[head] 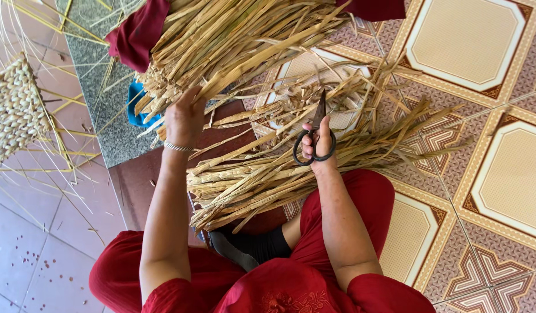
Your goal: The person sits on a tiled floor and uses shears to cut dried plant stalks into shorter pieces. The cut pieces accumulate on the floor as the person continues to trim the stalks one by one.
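The left hand (184,119) closes on stalks of the dried reed bundle (233,40) over the tiled floor (488,174), while the right hand (317,145) holds black scissors (314,136), seemingly sorting stalks for trimming.

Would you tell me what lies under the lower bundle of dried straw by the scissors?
Under the lower straw bundle show a dark red-brown slab and patterned floor tiles. The right hand holds the scissors above it. Whatever lies beneath the bundle's middle is covered.
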